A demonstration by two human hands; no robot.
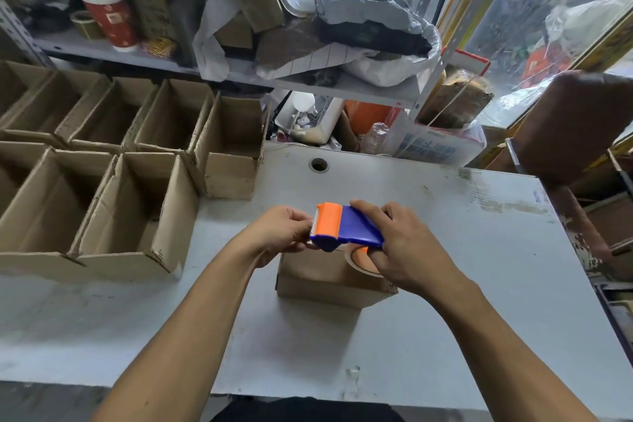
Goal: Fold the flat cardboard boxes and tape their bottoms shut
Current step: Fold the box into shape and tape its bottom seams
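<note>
Overhead, a cluttered metal shelf (239, 75) hung above the far edge of a pale grey bench (462, 267), loaded with crumpled plastic bags, cardboard scraps and a red paper cup (109, 15). The bench top was scuffed and stained, with a round cable hole (319, 165) near its far edge. Along the left side, reaching from the far left corner toward the near edge, stood rows of folded boxes (113, 181), open tops up and packed side against side. The right half of the bench lay bare out to its worn right edge, where a brown chair back (575, 123) rose just beyond the far right corner, and a broad bare strip ran along the near edge in front of the person. Near the middle of the bench sat one small cardboard box (318, 279), its closed face turned up, apart from the rows. Above it both hands held a blue and orange tape dispenser (346, 228). The right hand (407, 247) was curled over the blue body, fingers wrapped round it and the tape roll (359, 259) beneath, which hung just over the box's top. The left hand (284, 233) was closed at the orange toothed end, its fingertips pinching there; whether they held the tape's loose end I could not tell.
</note>
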